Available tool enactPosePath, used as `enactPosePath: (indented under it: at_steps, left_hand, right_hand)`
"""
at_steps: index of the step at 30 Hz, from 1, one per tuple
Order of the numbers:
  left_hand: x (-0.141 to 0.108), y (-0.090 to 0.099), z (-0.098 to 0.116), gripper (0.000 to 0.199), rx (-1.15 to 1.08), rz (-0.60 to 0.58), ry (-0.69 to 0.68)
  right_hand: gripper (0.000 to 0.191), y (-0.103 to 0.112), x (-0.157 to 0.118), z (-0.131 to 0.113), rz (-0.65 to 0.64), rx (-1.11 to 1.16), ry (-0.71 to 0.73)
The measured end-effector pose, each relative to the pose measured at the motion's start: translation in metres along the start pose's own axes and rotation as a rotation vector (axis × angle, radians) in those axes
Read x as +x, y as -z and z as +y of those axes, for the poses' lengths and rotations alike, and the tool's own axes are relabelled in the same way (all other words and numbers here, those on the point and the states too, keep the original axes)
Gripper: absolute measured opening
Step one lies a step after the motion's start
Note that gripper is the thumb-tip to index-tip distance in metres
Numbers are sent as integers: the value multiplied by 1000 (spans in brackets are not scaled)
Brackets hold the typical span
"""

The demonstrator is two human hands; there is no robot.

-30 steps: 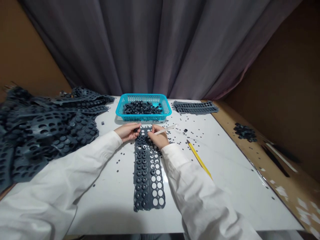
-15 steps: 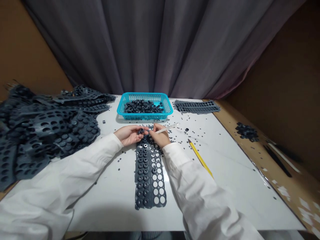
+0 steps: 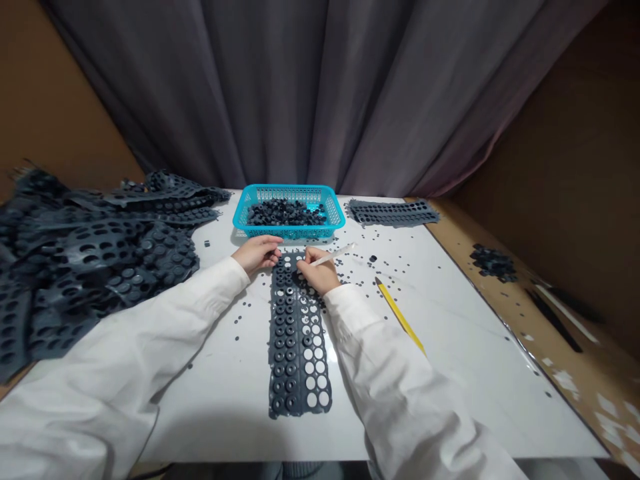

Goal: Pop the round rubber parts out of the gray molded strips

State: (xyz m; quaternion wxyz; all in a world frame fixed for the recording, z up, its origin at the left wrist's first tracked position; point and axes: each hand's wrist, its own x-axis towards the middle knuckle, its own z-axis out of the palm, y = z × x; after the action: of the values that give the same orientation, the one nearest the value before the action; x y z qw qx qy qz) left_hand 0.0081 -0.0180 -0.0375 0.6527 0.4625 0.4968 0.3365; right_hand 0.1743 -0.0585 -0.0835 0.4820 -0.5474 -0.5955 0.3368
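Hanging across the back, the grey curtain (image 3: 300,87) spans much of the view behind your white counter (image 3: 215,400). Beside the counter on your right runs a brown surface (image 3: 455,230), and to your left a large heap of dark perforated sheets (image 3: 100,267) spreads over the near and far parts. Lengthwise in front of you, flat on the counter, lies the dark strip (image 3: 300,360); its left columns mostly hold ringed pieces, while many right-hand holes show white. Beyond its far end stands your turquoise basket (image 3: 289,231), with small black parts inside, and right of that lies another perforated strip (image 3: 395,212). Your right hand (image 3: 321,270) grips a slim white stick (image 3: 336,253) over the strip's far end. Your left hand (image 3: 257,255) has curled fingers at the strip's far left corner; you cannot tell whether they pinch anything. A yellow tool (image 3: 400,315) lies to the right, and tiny dark discs (image 3: 238,320) dot the counter around the strip.
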Motion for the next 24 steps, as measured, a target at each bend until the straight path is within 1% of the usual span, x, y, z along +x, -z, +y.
enactPosePath:
  at_steps: [3, 5, 7, 10, 11, 13, 15, 18, 21, 24]
  left_hand:
    - [7, 0, -2, 18, 78, -28, -46]
    - [9, 1, -3, 19, 193, -84, -130]
    - [9, 2, -3, 22, 470, -176, -313]
    - [9, 5, 0, 23, 995, -315, -630]
    - [10, 5, 1, 22, 1106, -356, -694]
    - [13, 5, 5, 19, 1250, -460, -778]
    - [16, 3, 10, 16, 1343, -557, -807]
    - [19, -4, 18, 13, 1483, -643, -806]
    - [20, -12, 23, 14, 1619, -674, -780]
    - [21, -17, 23, 14, 1674, -690, -749]
  right_hand:
    - [21, 0, 0, 0, -6, -19, 7]
    - [21, 1, 0, -1, -17, -29, 22]
    - [22, 2, 0, -2, -27, -29, 36]
    - [22, 2, 0, -2, -35, -23, 56]
    - [23, 2, 0, -1, -37, -25, 63]
    - [23, 1, 0, 0, -37, -35, 77]
    - [24, 1, 1, 1, -32, -44, 82]
    - [25, 1, 1, 1, -26, -38, 74]
    - [25, 1, 1, -1, -28, -34, 73]
    - [25, 1, 1, -2, -22, -62, 66]
